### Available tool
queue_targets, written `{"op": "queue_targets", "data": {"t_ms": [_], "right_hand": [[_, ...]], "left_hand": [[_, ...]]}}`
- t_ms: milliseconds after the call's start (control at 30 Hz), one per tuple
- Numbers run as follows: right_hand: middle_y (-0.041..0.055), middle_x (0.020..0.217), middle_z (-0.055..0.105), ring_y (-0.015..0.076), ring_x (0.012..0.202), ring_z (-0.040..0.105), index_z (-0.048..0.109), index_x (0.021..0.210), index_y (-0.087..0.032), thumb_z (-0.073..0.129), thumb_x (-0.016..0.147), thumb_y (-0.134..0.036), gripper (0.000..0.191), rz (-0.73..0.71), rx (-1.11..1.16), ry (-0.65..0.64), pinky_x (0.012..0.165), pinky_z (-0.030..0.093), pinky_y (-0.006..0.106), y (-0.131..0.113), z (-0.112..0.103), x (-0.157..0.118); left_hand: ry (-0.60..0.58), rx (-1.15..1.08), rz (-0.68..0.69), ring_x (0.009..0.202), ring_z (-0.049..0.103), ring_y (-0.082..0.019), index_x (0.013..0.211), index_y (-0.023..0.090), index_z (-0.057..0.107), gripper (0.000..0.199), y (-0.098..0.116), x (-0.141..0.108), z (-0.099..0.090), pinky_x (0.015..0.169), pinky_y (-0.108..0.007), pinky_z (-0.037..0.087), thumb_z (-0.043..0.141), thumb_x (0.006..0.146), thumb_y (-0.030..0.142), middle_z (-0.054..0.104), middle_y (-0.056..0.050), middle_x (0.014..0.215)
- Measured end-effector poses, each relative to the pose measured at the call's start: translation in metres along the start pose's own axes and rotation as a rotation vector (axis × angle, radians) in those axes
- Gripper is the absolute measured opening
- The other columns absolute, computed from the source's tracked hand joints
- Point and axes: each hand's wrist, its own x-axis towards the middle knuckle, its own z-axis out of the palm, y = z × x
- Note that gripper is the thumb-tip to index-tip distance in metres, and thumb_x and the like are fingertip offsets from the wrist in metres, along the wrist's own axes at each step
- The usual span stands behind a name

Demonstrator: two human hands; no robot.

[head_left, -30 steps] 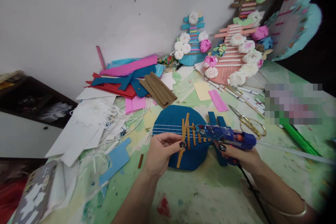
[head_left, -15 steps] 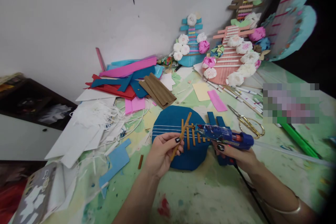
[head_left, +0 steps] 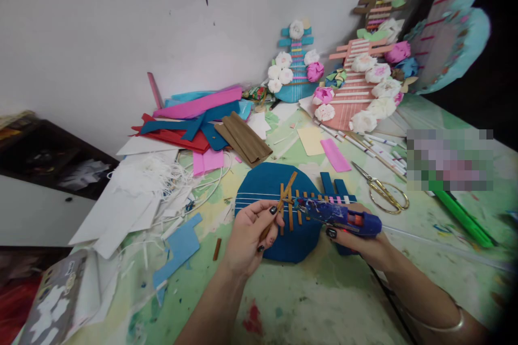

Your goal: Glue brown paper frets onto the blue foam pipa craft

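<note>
Left hand (head_left: 249, 238): grip pinching brown strip (head_left: 290, 185), slanted above blue board (head_left: 263, 182), seemingly to expose it | Right hand (head_left: 366, 245): grip wrapped around glue gun (head_left: 342, 218), tip beside strip, apparently for aim | Board: on bench (head_left: 324, 302)

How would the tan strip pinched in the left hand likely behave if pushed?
The tan strip is probably fairly stiff, since it sticks out straight beyond the left hand. It looks narrow and thin, so likely light, perhaps bendable.

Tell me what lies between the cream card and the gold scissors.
The head view shows a pink strip between the cream card and the scissors.
</note>
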Motion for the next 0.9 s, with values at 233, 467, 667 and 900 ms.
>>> {"op": "queue_targets", "data": {"t_ms": [233,467,667,900], "right_hand": [[0.0027,0.067,0.058,0.0148,0.06,0.047,0.066,0.073,-0.019,0.065,0.077,-0.04,0.021,-0.075,-0.072,0.172,0.05,0.038,0.024,0.014,0.002,-0.004],[-0.0016,0.055,0.046,0.0105,0.051,0.037,0.059,0.069,-0.017,0.061,0.079,-0.039,0.024,-0.069,-0.019,0.017,0.047,0.032,0.023,-0.006,0.005,0.0],[0.0029,0.066,0.058,0.0142,0.055,0.046,0.065,0.076,-0.019,0.064,0.078,-0.041,0.022,-0.079,-0.095,0.196,0.047,0.037,0.025,0.015,-0.001,-0.006],[0.0037,0.063,0.061,0.0171,0.055,0.055,0.062,0.07,-0.019,0.063,0.077,-0.044,0.026,-0.196,-0.064,0.194,0.05,0.045,0.028,0.0,-0.001,0.0]], "left_hand": [[0.0,-0.022,0.009,0.032,0.036,0.003,0.086,0.01,0.063,0.023,0.0,0.0,-0.001,0.031,-0.011,0.018,0.069,0.076,0.029,0.063,-0.001,0.067],[-0.01,-0.058,0.013,0.032,0.038,0.003,0.087,0.01,0.063,0.02,-0.001,0.0,-0.002,0.032,-0.01,0.019,0.069,0.076,0.027,0.063,-0.001,0.067],[-0.023,-0.052,0.008,0.033,0.039,0.003,0.088,0.01,0.062,0.02,-0.001,0.001,-0.002,0.032,-0.01,0.02,0.067,0.078,0.027,0.063,-0.002,0.068],[-0.038,-0.081,-0.011,0.035,0.038,0.0,0.089,0.014,0.056,0.015,-0.005,0.002,-0.002,0.032,-0.012,0.021,0.063,0.082,0.025,0.057,0.002,0.068]]}}
